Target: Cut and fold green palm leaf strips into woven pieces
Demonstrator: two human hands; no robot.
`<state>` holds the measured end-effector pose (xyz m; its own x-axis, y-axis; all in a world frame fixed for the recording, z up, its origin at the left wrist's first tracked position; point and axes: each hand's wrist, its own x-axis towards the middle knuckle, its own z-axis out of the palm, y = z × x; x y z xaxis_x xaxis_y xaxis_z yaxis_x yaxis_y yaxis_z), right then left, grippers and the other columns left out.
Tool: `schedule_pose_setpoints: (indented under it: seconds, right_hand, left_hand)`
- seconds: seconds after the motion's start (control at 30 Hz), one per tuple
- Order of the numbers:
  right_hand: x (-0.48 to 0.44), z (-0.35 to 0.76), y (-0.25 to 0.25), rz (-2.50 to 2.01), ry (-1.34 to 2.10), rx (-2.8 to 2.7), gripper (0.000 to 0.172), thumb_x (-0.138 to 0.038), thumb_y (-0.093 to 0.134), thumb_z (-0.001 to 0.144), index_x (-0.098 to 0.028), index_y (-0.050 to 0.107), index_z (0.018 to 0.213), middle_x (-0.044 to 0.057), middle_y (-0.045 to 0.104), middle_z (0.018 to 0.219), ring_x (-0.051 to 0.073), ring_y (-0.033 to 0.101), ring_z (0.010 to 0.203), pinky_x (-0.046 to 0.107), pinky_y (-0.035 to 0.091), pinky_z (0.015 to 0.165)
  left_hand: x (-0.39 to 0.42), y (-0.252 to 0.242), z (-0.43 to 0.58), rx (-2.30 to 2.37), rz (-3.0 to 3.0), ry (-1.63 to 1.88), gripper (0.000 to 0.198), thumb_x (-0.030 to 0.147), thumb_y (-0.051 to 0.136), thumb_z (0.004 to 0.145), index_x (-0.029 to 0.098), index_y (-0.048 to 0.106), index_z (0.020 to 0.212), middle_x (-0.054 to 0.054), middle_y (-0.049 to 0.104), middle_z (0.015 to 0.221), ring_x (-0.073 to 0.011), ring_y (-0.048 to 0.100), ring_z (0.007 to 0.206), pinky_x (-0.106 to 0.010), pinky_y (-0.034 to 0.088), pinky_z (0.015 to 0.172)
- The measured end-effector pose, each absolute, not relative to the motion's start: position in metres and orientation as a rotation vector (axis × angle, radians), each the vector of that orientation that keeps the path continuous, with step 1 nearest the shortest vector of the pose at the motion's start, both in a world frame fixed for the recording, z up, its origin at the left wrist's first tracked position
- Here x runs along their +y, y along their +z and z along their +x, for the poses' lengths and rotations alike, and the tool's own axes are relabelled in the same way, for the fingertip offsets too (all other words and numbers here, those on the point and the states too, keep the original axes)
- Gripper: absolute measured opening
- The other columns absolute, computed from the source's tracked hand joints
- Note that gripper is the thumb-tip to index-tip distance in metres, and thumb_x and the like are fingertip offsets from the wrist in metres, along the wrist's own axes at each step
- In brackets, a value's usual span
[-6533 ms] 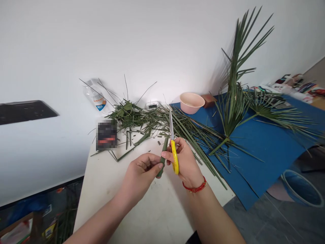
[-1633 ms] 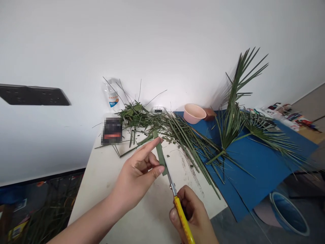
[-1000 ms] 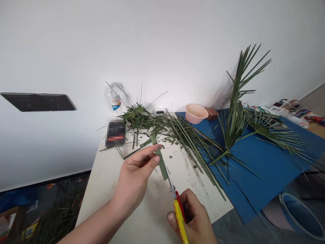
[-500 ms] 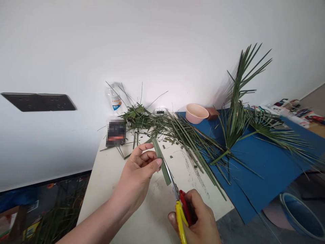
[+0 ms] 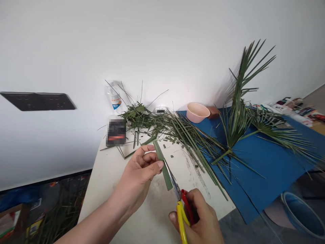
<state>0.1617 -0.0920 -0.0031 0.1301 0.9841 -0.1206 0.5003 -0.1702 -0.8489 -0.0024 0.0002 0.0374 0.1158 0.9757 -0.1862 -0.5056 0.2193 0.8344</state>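
My left hand (image 5: pixel 138 178) pinches a flat green leaf strip (image 5: pixel 161 163) between thumb and fingers, holding it above the white table (image 5: pixel 111 176). My right hand (image 5: pixel 200 220) grips yellow-and-red-handled scissors (image 5: pixel 179 203) at the bottom edge. The scissor blades are parted and lie along the right edge of the strip, pointing up and away from me.
Cut palm leaves (image 5: pixel 177 130) pile up at the back of the table, with a palm frond (image 5: pixel 238 108) on a blue sheet (image 5: pixel 266 162). A pink bowl (image 5: pixel 197 112), a clear bottle (image 5: pixel 113 96) and a dark box (image 5: pixel 116 130) stand near the wall. A blue bucket (image 5: pixel 302 213) sits on the floor, right.
The scissors have slid further along the strip's edge and their handles have opened a little. My left hand has shifted its pinch on the strip. The view has drifted slightly.
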Motion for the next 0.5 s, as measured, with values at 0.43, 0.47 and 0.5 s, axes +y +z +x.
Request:
schedule_pose_setpoints:
  seconds: [0.43,0.47,0.5]
  right_hand:
    - [-0.093,0.159,-0.013,-1.720,0.878,-1.412,0.038,-0.051,0.073,0.067,-0.023,0.047,0.072,-0.007,0.044,0.049,0.011,0.040,0.044,0.023,0.028,0.042]
    - [-0.093,0.159,-0.014,-1.715,0.895,-1.408,0.038,-0.051,0.073,0.067,-0.023,0.047,0.072,-0.007,0.044,0.048,0.011,0.039,0.044,0.023,0.028,0.042]
    - [-0.093,0.160,-0.016,-1.710,0.915,-1.406,0.039,-0.051,0.073,0.067,-0.023,0.046,0.072,-0.007,0.044,0.048,0.011,0.038,0.044,0.023,0.028,0.042]
  left_hand:
    - [-0.002,0.036,0.003,0.819,0.639,1.195,0.026,0.010,0.073,0.072,0.021,0.061,0.092,0.003,0.061,0.073,-0.0095,0.053,0.064,-0.021,0.040,0.059]
    - [-0.002,0.036,0.003,0.819,0.634,1.198,0.025,0.010,0.074,0.072,0.021,0.062,0.091,0.003,0.061,0.073,-0.0093,0.052,0.064,-0.021,0.040,0.059]
    - [-0.002,0.036,0.003,0.819,0.632,1.200,0.024,0.011,0.074,0.072,0.021,0.062,0.090,0.003,0.061,0.073,-0.0091,0.052,0.063,-0.020,0.040,0.058]
